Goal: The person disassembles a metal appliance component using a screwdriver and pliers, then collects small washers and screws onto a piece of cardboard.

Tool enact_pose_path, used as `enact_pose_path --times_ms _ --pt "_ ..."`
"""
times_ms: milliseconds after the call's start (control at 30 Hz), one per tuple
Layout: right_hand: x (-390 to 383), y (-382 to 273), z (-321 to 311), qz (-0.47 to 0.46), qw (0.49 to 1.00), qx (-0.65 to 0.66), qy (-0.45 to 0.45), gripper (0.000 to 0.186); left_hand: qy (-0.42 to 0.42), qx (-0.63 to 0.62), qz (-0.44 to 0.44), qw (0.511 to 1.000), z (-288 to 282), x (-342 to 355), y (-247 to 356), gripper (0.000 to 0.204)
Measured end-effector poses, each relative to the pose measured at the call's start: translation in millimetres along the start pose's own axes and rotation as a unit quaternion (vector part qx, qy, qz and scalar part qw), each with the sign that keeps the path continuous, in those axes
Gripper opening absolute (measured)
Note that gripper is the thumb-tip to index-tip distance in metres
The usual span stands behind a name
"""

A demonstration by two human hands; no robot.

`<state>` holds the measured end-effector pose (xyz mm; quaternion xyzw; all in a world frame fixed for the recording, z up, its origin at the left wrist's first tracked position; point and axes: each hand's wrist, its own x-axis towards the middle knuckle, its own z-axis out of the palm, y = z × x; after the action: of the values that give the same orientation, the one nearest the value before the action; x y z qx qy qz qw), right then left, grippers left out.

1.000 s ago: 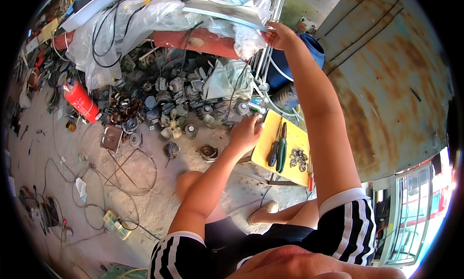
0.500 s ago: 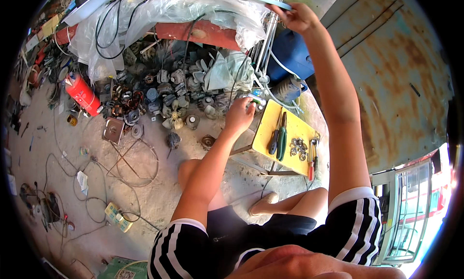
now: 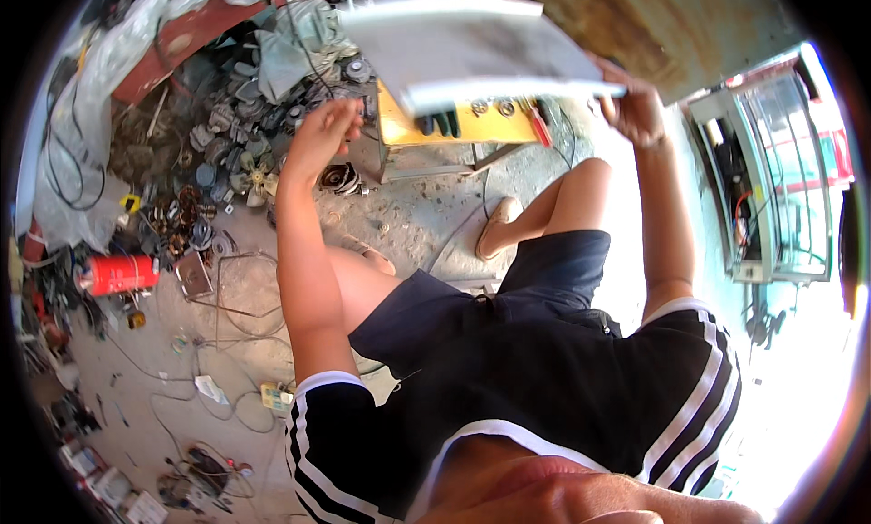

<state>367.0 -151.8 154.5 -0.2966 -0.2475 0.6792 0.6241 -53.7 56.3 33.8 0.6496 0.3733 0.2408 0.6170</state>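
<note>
My right hand [image 3: 638, 111] grips the right corner of a wide, flat grey panel with raised whitish edges [image 3: 481, 48]. The panel is held in the air over a small yellow-topped table [image 3: 399, 125] and covers much of its top. Left of the panel, apart from it, my left hand [image 3: 327, 136] is raised with its fingers stretched out and nothing visible in it. Below the panel's near edge show dark green tool handles [image 3: 440, 123], a few small metal rings [image 3: 504, 108] and a red-handled screwdriver [image 3: 541, 125].
A heap of dirty motor parts [image 3: 227, 125] lies at the far left, with a red fire extinguisher [image 3: 120, 274] beside it. Loose cables [image 3: 231, 399] run over the floor at left. A glass-fronted cabinet [image 3: 767, 179] stands at right, near a rusty metal sheet [image 3: 653, 20].
My right hand has brought the panel down and nearer, over the yellow table. My left hand has drawn back leftward from the small object by the table and opened. The view has turned.
</note>
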Motion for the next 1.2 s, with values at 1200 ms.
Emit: enact_pose_path --times_ms 1200 --pt "92.2 128.0 -96.4 0.053 0.363 -0.890 0.271 0.026 -0.011 -0.241 -0.256 0.936 153.2 -14.8 -167.2 0.051"
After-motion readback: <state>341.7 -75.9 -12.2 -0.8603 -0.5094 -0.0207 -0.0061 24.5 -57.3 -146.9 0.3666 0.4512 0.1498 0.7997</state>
